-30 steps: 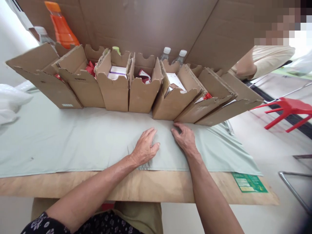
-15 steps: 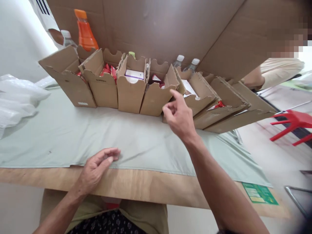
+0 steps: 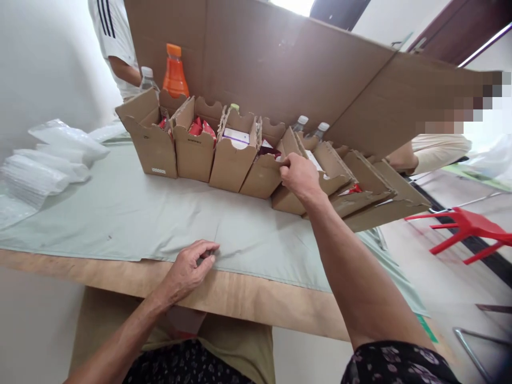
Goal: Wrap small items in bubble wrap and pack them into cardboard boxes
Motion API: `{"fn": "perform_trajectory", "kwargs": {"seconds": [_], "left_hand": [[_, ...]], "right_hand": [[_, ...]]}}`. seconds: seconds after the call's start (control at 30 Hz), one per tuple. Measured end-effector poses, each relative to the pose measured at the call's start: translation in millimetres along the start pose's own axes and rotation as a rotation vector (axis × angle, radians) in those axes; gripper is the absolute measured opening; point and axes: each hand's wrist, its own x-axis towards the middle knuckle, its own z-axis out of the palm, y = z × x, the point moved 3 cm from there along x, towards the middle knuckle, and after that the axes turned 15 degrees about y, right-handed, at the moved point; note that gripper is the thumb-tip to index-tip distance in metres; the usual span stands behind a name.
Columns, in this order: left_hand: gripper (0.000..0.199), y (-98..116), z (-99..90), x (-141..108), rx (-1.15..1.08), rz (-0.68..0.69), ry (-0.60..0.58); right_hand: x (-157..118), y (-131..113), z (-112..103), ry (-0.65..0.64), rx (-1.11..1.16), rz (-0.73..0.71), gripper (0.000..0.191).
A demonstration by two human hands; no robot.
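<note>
Several open-topped cardboard boxes stand side by side in a row on the cloth-covered table. My right hand (image 3: 300,173) is closed at the front rim where the fourth box from the left (image 3: 258,178) meets the fifth box (image 3: 336,168); its fingertips are partly hidden. Dark red packaging (image 3: 269,149) shows inside the fourth box. A white and purple carton (image 3: 237,136) sits in the third box, and red packets (image 3: 201,127) in the second. Near the front edge my left hand (image 3: 192,266) rests on the cloth, fingers loosely bent, thumb apart, holding nothing.
Clear bubble-wrap bundles (image 3: 52,165) lie at the left. Behind the boxes are an orange bottle (image 3: 175,74), clear bottles (image 3: 300,124) and a tall cardboard panel (image 3: 272,64). People stand beyond it. A red stool (image 3: 468,229) is on the floor at right.
My right hand has come down onto the box rim, fingers curling over it. My left hand has stayed on the cloth. The view has shifted, showing more beyond the panel.
</note>
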Motion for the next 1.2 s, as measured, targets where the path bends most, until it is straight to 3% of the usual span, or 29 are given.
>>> {"fn": "perform_trajectory", "kwargs": {"seconds": [0.17, 0.33, 0.43, 0.5, 0.6, 0.67, 0.73, 0.8, 0.87, 0.93, 1.03, 1.1, 1.2], "left_hand": [[0.028, -2, 0.7, 0, 0.003, -0.002, 0.021], [0.028, 1, -1.5, 0, -0.009, -0.041, 0.028], [0.028, 2, -4.4, -1, -0.047, -0.100, 0.042], [0.030, 0, -5.3, -3, -0.094, -0.166, 0.061], [0.039, -3, -2.9, -10, -0.118, -0.261, 0.118], [0.047, -2, 1.1, -15, -0.100, -0.271, 0.164], [0.053, 2, 7.3, -17, -0.097, -0.235, 0.179], [0.059, 9, 14.9, -17, -0.120, -0.191, 0.152], [0.067, 17, 23.2, -13, -0.137, -0.171, 0.104], [0.074, 26, 32.3, -7, -0.142, -0.171, 0.049], [0.079, 38, 48.0, -1, -0.155, -0.171, -0.060], [0.078, 43, 56.4, 0, -0.177, -0.168, -0.098], [0.078, 42, 58.6, -2, -0.202, -0.187, -0.016]], "right_hand": [[-25, -3, -21, 0.020, 0.015, -0.035, 0.025], [-119, 14, -80, -0.032, 0.218, -0.125, 0.019], [-178, 44, -123, -0.094, 0.382, -0.169, 0.020], [-202, 72, -144, -0.116, 0.465, -0.154, 0.017], [-214, 121, -158, 0.021, 0.409, 0.077, 0.017], [-220, 154, -156, 0.158, 0.403, 0.341, 0.028], [-232, 178, -149, 0.185, 0.476, 0.489, 0.050], [-249, 191, -135, 0.021, 0.506, 0.438, 0.064], [-269, 195, -119, -0.181, 0.452, 0.315, 0.061], [-285, 193, -103, -0.273, 0.413, 0.243, 0.052], [-290, 177, -82, -0.249, 0.435, 0.224, 0.041], [-280, 162, -73, -0.215, 0.475, 0.226, 0.038], [-253, 141, -64, -0.168, 0.561, 0.212, 0.036]]}}
